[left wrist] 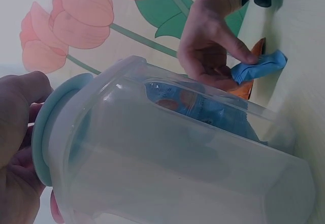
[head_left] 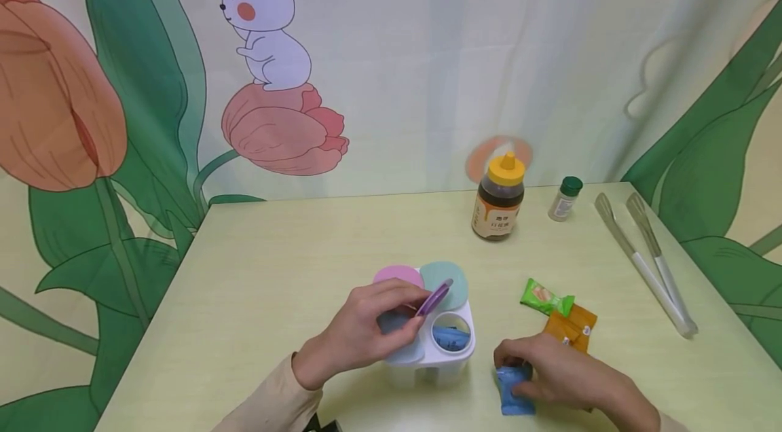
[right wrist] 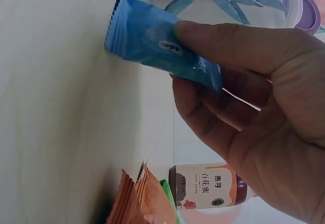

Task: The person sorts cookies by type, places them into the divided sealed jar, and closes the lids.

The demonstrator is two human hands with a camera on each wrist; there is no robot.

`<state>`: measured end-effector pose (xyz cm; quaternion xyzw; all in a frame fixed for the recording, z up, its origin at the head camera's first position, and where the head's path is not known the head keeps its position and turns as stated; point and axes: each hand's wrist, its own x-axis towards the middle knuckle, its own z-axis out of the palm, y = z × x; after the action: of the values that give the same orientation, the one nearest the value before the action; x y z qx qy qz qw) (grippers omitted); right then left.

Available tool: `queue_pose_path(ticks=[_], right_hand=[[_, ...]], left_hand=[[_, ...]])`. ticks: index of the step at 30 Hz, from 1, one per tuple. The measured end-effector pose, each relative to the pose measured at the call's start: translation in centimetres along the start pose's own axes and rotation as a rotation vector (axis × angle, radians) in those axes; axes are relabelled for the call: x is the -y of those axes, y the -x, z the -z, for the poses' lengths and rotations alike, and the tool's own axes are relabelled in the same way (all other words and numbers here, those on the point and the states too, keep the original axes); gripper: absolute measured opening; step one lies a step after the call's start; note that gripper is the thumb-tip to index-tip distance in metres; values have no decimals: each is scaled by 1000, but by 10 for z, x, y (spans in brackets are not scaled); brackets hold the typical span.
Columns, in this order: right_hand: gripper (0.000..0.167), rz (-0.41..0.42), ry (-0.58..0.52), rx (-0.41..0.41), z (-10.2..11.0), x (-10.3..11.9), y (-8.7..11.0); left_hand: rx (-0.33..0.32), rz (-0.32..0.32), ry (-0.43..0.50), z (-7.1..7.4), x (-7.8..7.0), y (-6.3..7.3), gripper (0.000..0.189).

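Note:
A white storage box with round lidded openings stands in front of me, its clear walls seen close in the left wrist view. My left hand holds a purple lid tilted up between thumb and fingers, beside the uncovered opening. Inside that compartment lie several blue packets. To the right of the box, my right hand pinches another blue packet between thumb and fingers, low over the table. Pink and teal lids cover the back openings; a pale blue lid is partly behind my left hand.
Orange packets and a green packet lie beyond my right hand. Farther back stand a honey bottle with a yellow cap and a small green-capped jar. White-handled tongs lie at the right.

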<state>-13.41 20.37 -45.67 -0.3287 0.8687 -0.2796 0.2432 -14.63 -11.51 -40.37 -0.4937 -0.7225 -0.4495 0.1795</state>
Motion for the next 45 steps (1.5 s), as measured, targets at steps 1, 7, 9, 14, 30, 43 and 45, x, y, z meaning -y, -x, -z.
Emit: queue_pose_path(ticks=[1, 7, 9, 14, 30, 43, 45], right_hand=[[25, 10, 2, -5, 0, 0, 0], [23, 49, 4, -27, 1, -1, 1], [23, 57, -2, -31, 2, 0, 1], [22, 119, 2, -66, 4, 1, 2], [22, 251, 68, -234, 13, 2, 4], [23, 311, 64, -292, 22, 6, 2], [23, 344, 73, -314, 23, 6, 2]], left_hand=[[0, 0, -2, 0, 0, 0, 26], [2, -1, -12, 0, 0, 0, 25], [1, -3, -12, 0, 0, 0, 25], [-1, -7, -8, 0, 1, 0, 25], [0, 6, 0, 0, 0, 1, 26], [7, 18, -2, 1, 0, 0, 25], [9, 16, 0, 0, 0, 0, 25]])
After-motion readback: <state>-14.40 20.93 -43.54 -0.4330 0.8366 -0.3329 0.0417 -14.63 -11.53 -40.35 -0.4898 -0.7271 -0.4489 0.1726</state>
